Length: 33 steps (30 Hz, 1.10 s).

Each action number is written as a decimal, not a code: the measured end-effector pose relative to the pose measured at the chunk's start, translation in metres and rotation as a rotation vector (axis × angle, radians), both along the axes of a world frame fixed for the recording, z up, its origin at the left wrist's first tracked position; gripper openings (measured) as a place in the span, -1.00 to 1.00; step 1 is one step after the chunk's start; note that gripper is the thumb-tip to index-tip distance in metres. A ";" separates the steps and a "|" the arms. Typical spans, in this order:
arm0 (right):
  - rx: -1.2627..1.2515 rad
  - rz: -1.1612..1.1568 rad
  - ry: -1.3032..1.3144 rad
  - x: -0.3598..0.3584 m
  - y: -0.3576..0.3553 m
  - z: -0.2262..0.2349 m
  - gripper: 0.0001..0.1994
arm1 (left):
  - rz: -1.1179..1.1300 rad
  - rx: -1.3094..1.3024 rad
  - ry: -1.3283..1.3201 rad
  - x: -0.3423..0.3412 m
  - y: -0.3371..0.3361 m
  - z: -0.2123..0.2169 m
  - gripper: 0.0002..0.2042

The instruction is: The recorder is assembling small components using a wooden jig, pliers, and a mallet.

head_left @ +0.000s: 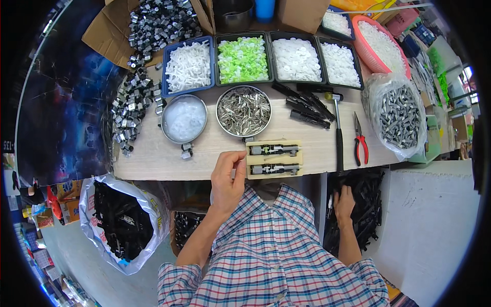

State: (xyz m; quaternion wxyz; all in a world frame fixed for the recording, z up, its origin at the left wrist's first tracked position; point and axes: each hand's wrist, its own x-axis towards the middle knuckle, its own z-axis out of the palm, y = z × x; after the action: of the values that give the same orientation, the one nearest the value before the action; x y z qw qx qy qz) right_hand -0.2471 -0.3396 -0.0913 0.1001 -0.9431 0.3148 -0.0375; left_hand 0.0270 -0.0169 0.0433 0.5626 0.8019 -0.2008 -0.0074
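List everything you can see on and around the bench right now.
trays: four, white or green bits, back row
bowls: two, steel, mid bench
jig: one, cream, front edge
hammer: one, right of jig
pliers: one, red handles
metal parts: heap, left end
bags: two, black or grey parts
black parts bin: one, lower right
left hand: pinching a small piece by jig
right hand: down in black parts bin

Jig block (274, 159) sits at the bench (153, 153) front edge, my left hand (226, 179) just left of it. Two bowls (243, 111) behind it, tray row (240, 59) behind those. Hammer (337, 128) and pliers (360, 140) to the right. My right hand (343, 203) is down in the parts bin (365, 204) below the bench.
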 end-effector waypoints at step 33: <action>0.836 0.139 -0.973 0.175 0.116 0.167 -0.92 | -0.393 -0.252 0.829 -0.025 -0.002 0.037 -0.70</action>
State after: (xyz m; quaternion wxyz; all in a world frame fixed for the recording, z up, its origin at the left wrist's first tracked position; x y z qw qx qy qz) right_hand -0.0726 -0.2234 0.0752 0.5926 -0.7179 0.1595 -0.3286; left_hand 0.0019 -0.0185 0.0804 0.6764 0.6036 -0.1066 -0.4084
